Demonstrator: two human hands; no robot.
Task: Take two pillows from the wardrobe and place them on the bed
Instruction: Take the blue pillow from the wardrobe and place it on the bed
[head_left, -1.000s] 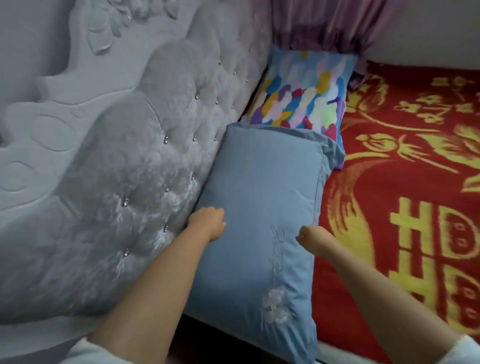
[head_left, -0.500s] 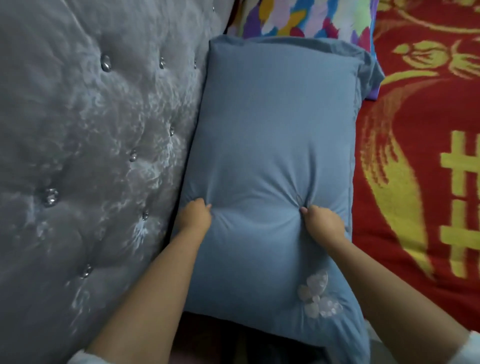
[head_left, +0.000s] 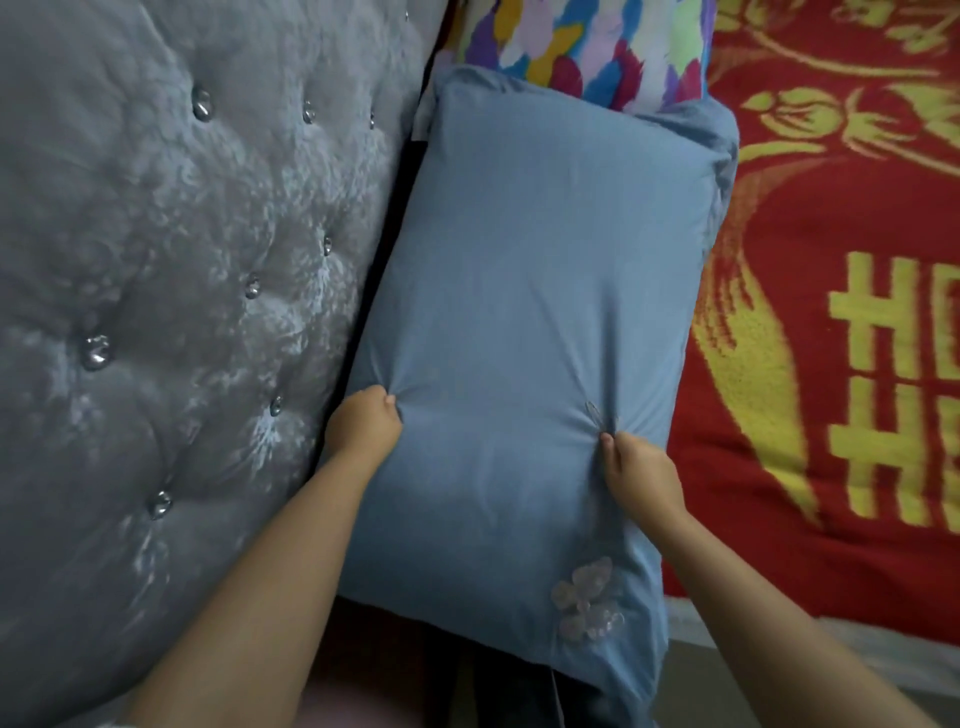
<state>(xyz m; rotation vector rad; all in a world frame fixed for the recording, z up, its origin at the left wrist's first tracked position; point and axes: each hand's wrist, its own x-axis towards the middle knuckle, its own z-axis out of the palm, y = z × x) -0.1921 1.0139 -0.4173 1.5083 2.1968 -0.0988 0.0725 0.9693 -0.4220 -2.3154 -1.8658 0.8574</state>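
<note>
Against the headboard (head_left: 182, 312), both hands, left (head_left: 366, 428) and right (head_left: 641, 467), now pinch the blue pillow (head_left: 540, 312), open 1 second ago, squaring pillow 2 beside the patterned one (head_left: 587, 47).

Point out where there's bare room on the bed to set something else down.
Free: the red bedspread right of the blue pillow. Crowded: the strip along the grey headboard, filled by the blue pillow, gripped by the left hand and right hand, and the multicoloured pillow beyond.
</note>
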